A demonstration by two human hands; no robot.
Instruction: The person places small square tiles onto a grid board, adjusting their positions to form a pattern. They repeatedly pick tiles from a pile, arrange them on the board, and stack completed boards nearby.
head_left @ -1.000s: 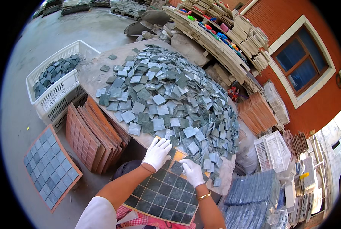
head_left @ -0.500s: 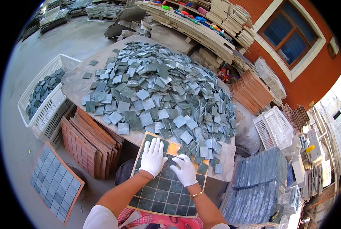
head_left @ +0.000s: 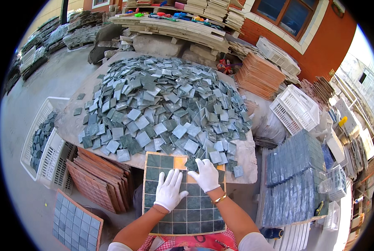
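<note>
Both bare forearms rise from the lower edge, the white-gloved left hand [head_left: 169,190] lying flat with fingers spread, the gloved right hand [head_left: 206,175] just beside it, fingers extended forward.

Outdoor yard in daylight; grey concrete floor [head_left: 49,83]; red brick wall [head_left: 321,46] with pale-framed window [head_left: 293,14]; white plastic crates [head_left: 298,106]; stacked wooden pallets [head_left: 174,27].

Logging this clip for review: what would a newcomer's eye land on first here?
First, the big heap of loose grey-green tiles spread over the round table at centre. Just below it, two white-gloved hands, left hand and right hand, rest on a grid tray mostly filled with dark tiles. Stacks of orange grid trays lean at lower left, and white crates sit to the right.
</note>
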